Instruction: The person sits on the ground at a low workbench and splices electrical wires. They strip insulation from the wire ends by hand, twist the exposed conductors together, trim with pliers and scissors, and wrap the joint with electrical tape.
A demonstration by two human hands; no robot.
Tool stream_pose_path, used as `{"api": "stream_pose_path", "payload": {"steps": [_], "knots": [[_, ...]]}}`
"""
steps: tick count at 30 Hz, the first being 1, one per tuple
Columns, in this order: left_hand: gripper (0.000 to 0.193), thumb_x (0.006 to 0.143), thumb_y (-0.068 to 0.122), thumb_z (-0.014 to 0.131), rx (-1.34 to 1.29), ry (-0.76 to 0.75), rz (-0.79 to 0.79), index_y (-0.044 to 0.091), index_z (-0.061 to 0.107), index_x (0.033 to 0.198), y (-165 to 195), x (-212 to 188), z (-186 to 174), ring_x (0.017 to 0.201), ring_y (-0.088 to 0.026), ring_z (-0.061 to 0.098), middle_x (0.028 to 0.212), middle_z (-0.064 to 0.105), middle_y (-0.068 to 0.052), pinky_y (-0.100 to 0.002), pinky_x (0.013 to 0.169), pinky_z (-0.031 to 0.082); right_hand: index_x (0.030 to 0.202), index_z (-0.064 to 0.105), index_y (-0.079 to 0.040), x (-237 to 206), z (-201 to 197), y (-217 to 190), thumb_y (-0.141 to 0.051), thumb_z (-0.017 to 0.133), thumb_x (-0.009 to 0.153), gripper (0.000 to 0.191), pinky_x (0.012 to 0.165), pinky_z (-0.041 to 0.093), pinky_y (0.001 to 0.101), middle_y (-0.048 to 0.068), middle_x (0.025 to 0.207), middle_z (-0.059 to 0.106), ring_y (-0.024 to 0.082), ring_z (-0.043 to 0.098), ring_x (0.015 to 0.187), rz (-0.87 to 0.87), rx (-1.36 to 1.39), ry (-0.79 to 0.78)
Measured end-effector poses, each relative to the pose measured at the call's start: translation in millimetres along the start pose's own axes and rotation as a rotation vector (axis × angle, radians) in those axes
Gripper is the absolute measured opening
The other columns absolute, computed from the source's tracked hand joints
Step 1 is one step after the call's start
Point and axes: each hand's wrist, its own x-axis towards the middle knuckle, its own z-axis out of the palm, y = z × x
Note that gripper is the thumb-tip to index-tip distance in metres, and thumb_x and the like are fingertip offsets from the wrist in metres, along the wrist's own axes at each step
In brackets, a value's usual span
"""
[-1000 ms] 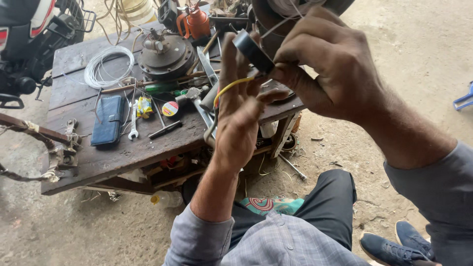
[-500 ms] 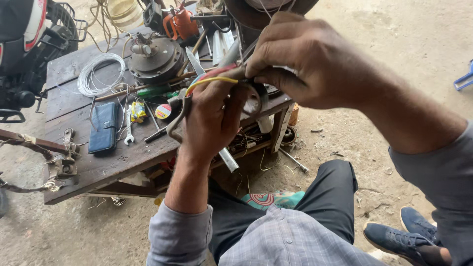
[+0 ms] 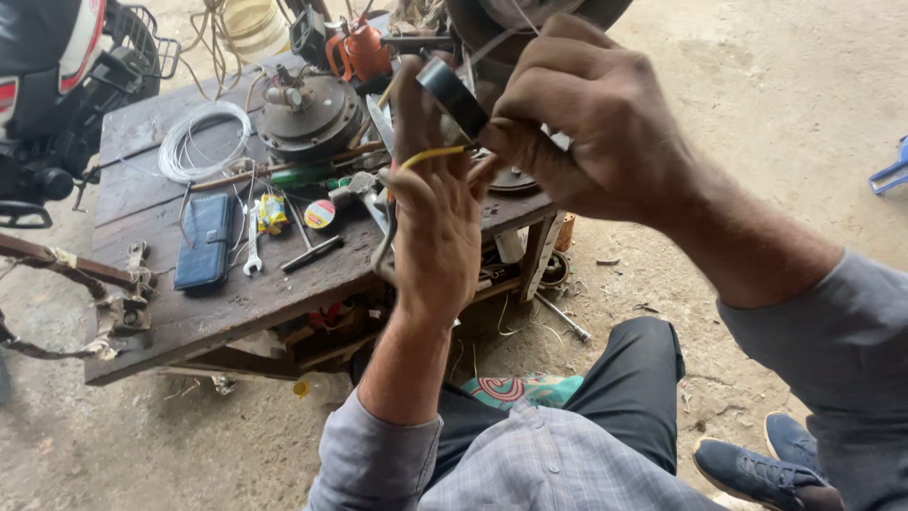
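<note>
Left hand: the left hand (image 3: 437, 237), raised at the centre of the frame with its back to the camera, has its fingers curled and pressed together around a thin yellow insulated wire (image 3: 427, 156) that arcs over its fingertips.
Right hand: the right hand (image 3: 591, 128), upper centre, is closed in a pinch on a small black roll of tape (image 3: 454, 95), with its fingertips meeting those of the left hand.
Yellow wire: upper centre, touching both hands, just below the tape roll; its far end is hidden behind the fingers.
Grey cable: a thicker grey cable (image 3: 383, 248) hangs down beside the left palm; whether the hand grips it cannot be told.
Workbench: a low, dark, weathered wooden table (image 3: 227, 308) fills the left half, behind the hands.
On the bench, upper middle: a round grey metal motor housing (image 3: 307, 114), with an orange oil can (image 3: 364, 49) just behind it.
On the bench, upper left: a coil of white wire (image 3: 201, 140).
On the bench, left of centre: a dark blue wallet (image 3: 203, 240), a steel spanner (image 3: 253, 248) just beside it, and a small round red and yellow tin (image 3: 320, 214) near by.
Lower frame: grey sleeves, dark trousers, a blue shoe (image 3: 752, 468) on the concrete floor.
</note>
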Motion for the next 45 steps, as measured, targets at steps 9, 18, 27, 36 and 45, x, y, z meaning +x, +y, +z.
{"api": "stream_pose_path", "payload": {"steps": [9, 18, 27, 36, 45], "knots": [[0.033, 0.112, 0.005, 0.057, 1.003, -0.304, 0.224, 0.004, 0.053, 0.145, 28, 10, -15, 0.126, -0.024, 0.066, 0.137, 0.065, -0.014, -0.037, 0.107, 0.05, 0.099, 0.068, 0.005, 4, -19, 3, -0.003, 0.078, 0.085, 0.019, 0.076, 0.054, 0.0415, 0.017, 0.096, 0.069, 0.031, 0.068, 0.091, 0.0, 0.207, -0.185], [0.036, 0.112, 0.026, 0.059, 0.164, -0.004, -0.318, -0.008, 0.071, 0.115, 4, -11, -22, 0.059, -0.01, 0.057, 0.077, 0.067, -0.008, -0.025, 0.054, 0.043, 0.103, 0.073, -0.001, -9, -12, 7, -0.002, 0.081, 0.087, 0.017, 0.082, 0.054, 0.0411, 0.012, 0.098, 0.072, 0.029, 0.067, 0.096, -0.118, 0.154, -0.101], [0.098, 0.101, 0.077, 0.046, 0.053, -0.065, -0.003, 0.011, 0.02, 0.168, -8, -7, 0, 0.158, -0.015, 0.028, 0.173, 0.027, -0.008, -0.033, 0.137, 0.022, 0.088, 0.066, -0.004, -13, 4, 10, -0.02, 0.078, 0.103, 0.024, 0.071, 0.05, 0.0401, 0.009, 0.086, 0.063, 0.025, 0.061, 0.084, -0.059, -0.129, 0.013], [0.081, 0.112, 0.021, 0.074, 0.264, -0.082, 0.104, 0.009, 0.017, 0.168, -4, -1, 2, 0.156, -0.024, 0.028, 0.17, 0.028, -0.011, -0.038, 0.132, 0.025, 0.089, 0.064, 0.0, 7, -1, 7, -0.014, 0.071, 0.095, 0.017, 0.07, 0.047, 0.0452, 0.013, 0.077, 0.058, 0.03, 0.059, 0.076, 0.03, -0.004, -0.104], [0.051, 0.123, 0.031, 0.058, 0.233, 0.026, 0.178, 0.005, 0.038, 0.162, -18, 5, 6, 0.151, -0.014, 0.038, 0.161, 0.041, -0.008, -0.029, 0.131, 0.032, 0.095, 0.071, 0.0, 2, -6, 11, -0.033, 0.071, 0.107, 0.036, 0.064, 0.044, 0.038, 0.01, 0.076, 0.058, 0.022, 0.059, 0.069, 0.135, 0.171, -0.125]]}}
